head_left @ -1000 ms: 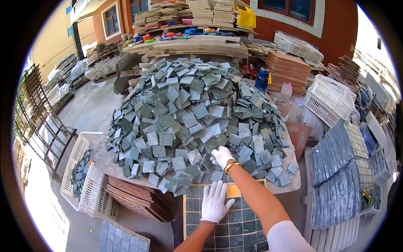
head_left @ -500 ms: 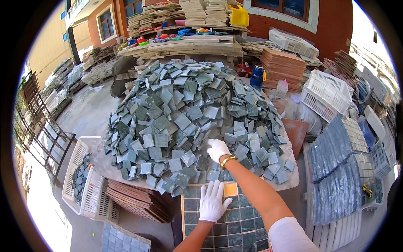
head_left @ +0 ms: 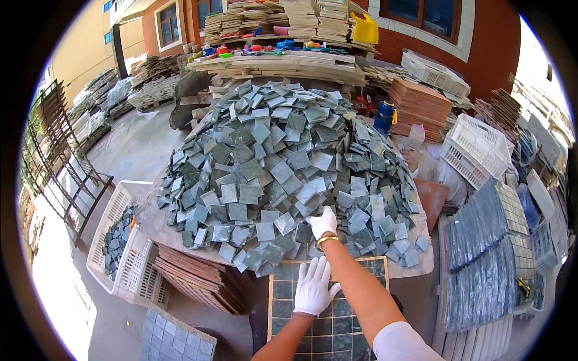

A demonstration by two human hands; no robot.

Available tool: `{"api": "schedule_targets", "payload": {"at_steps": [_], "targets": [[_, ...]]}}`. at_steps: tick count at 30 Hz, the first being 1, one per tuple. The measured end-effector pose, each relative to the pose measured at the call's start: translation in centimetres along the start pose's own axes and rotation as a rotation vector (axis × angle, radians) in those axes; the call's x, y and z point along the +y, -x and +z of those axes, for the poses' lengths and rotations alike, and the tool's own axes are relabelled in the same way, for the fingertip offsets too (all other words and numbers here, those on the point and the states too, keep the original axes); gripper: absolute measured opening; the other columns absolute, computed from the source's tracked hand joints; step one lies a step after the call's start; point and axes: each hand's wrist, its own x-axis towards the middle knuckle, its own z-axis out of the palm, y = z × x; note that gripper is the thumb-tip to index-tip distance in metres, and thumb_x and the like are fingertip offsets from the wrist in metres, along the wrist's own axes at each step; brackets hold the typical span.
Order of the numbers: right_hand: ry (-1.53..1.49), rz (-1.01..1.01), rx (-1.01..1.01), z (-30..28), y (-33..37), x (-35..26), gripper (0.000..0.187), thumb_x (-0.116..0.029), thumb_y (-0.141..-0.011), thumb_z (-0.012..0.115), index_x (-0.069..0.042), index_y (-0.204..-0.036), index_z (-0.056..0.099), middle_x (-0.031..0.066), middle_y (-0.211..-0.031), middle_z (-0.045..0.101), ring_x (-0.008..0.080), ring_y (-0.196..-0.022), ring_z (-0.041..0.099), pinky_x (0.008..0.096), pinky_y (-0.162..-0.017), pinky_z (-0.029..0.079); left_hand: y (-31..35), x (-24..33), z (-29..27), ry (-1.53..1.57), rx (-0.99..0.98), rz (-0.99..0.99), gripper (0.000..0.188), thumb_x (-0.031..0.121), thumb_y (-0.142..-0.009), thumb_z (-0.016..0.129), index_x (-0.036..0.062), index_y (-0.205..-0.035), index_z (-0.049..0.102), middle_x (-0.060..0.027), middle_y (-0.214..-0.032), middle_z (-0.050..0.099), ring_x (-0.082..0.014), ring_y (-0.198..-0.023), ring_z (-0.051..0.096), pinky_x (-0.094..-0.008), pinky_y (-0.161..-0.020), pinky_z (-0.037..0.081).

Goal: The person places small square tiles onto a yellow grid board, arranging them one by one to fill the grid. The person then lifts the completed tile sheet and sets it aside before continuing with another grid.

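My left hand, in a white glove, lies flat with fingers spread on a framed grid of dark green square stone tiles. My right hand, also gloved and with a gold bangle at the wrist, is at the near edge of a large heap of loose green-grey tiles. Its fingers are curled down toward the tiles; their tips are hidden, so whatever they hold cannot be made out. The right forearm crosses above the grid and covers part of its top row.
A white plastic crate with tile pieces stands at left, beside stacked brown boards. Another tile sheet lies below. Wrapped tile stacks stand at right, white crates behind. A blue jug stands beyond the heap.
My right hand has drawn back slightly toward me at the heap's near edge. The orange bare cell in the grid's top row no longer shows; my forearm crosses there. My left hand stays flat.
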Motion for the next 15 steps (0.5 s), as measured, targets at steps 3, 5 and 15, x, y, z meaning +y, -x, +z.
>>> {"api": "schedule_targets", "payload": {"at_steps": [3, 5, 15], "targets": [[-0.190, 0.156, -0.279, -2.3, -1.4, -1.0, 0.036, -0.007, -0.070, 0.073, 0.003, -0.102, 0.061, 0.0188, -0.088, 0.068, 0.0250, -0.080, 0.069, 0.0354, -0.067, 0.054, 0.5, -0.5, 0.0, -0.010, 0.003, 0.002, 0.063, 0.039, -0.082, 0.065, 0.0021, -0.131, 0.048, -0.0157, -0.137, 0.048, -0.0331, -0.130, 0.041, -0.0516, -0.108, 0.028], [-0.221, 0.190, -0.421, -7.2, -2.3, -2.0, 0.038, -0.007, -0.074, 0.072, 0.003, -0.108, 0.060, 0.0132, -0.086, 0.067, 0.0168, -0.074, 0.067, 0.0293, -0.060, 0.053, 0.6, -0.7, 0.4, -0.005, 0.021, -0.002, 0.064, 0.041, -0.083, 0.065, 0.0017, -0.131, 0.048, -0.0164, -0.137, 0.048, -0.0334, -0.130, 0.041, -0.0516, -0.109, 0.027], [-0.104, -0.124, -0.445, -17.7, 0.0, -1.0, 0.024, -0.007, -0.081, 0.065, 0.002, -0.104, 0.064, 0.0058, -0.089, 0.067, 0.0137, -0.074, 0.065, 0.0269, -0.064, 0.050, 0.6, -0.5, 0.2, -0.055, 0.012, -0.003, 0.066, 0.042, -0.083, 0.064, 0.0016, -0.132, 0.047, -0.0153, -0.137, 0.048, -0.0300, -0.131, 0.040, -0.0495, -0.110, 0.027]]}}
